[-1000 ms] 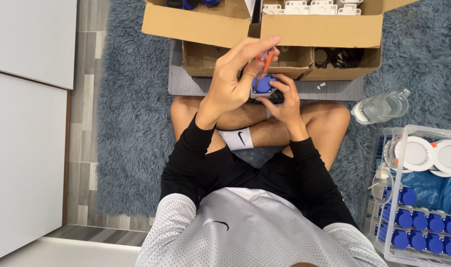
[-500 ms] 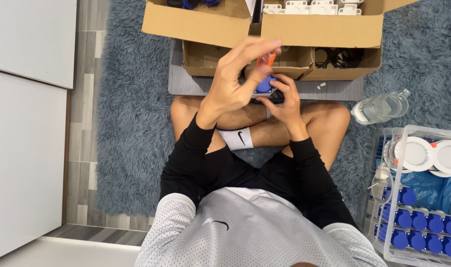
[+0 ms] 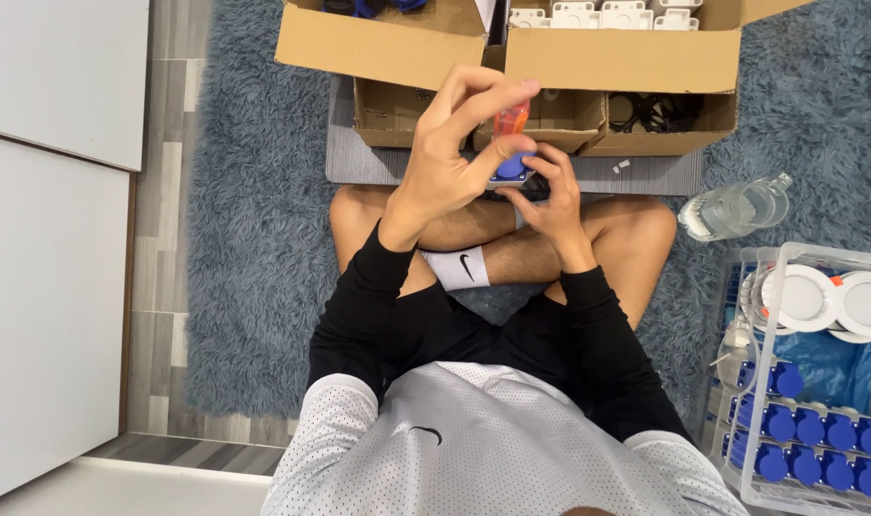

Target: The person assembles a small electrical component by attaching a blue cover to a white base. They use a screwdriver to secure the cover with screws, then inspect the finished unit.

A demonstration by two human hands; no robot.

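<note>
I sit cross-legged on a shaggy grey rug. My left hand is raised over my lap, with its fingertips pinched around the orange handle of a small screwdriver that stands upright. The tool points down into a small blue and black part. My right hand grips that part from the right and below, just above my crossed shins. The tool's tip is hidden by the part and my fingers.
Open cardboard boxes stand ahead on a grey mat, holding white parts and black cables. A clear water bottle lies at the right. A clear crate holds blue-capped pieces and white round discs.
My left fingers have shifted slightly around the orange handle. The part and my right hand stay where they were.
</note>
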